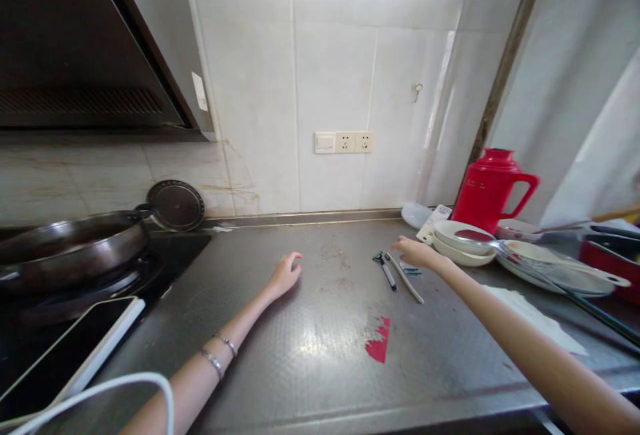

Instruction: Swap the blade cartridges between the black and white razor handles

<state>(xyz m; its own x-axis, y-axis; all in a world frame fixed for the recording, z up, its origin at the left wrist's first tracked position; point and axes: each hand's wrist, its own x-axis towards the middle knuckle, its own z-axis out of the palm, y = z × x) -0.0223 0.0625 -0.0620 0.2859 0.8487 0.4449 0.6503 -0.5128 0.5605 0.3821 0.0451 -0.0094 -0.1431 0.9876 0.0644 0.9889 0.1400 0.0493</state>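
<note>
My left hand point(285, 275) rests on the metal counter point(310, 315), thumb and forefinger apart, with nothing between them. Further right, my right hand point(416, 252) is over the counter beside a black-handled razor point(386, 272) and a thin pale rod point(406, 280). Its fingers point left and look partly bent; whether they hold anything is hidden. Small dark and clear pieces point(412, 270) lie just below that hand. A torn red scrap point(379, 342) is nearer the front edge.
At the left, a pan point(75, 248) sits on the black stove, with a phone point(70, 355) and white cable point(125, 380) in front. Stacked bowls point(463, 252), a plate point(540, 275), a red thermos point(487, 188) and a white cloth point(540, 322) occupy the right side.
</note>
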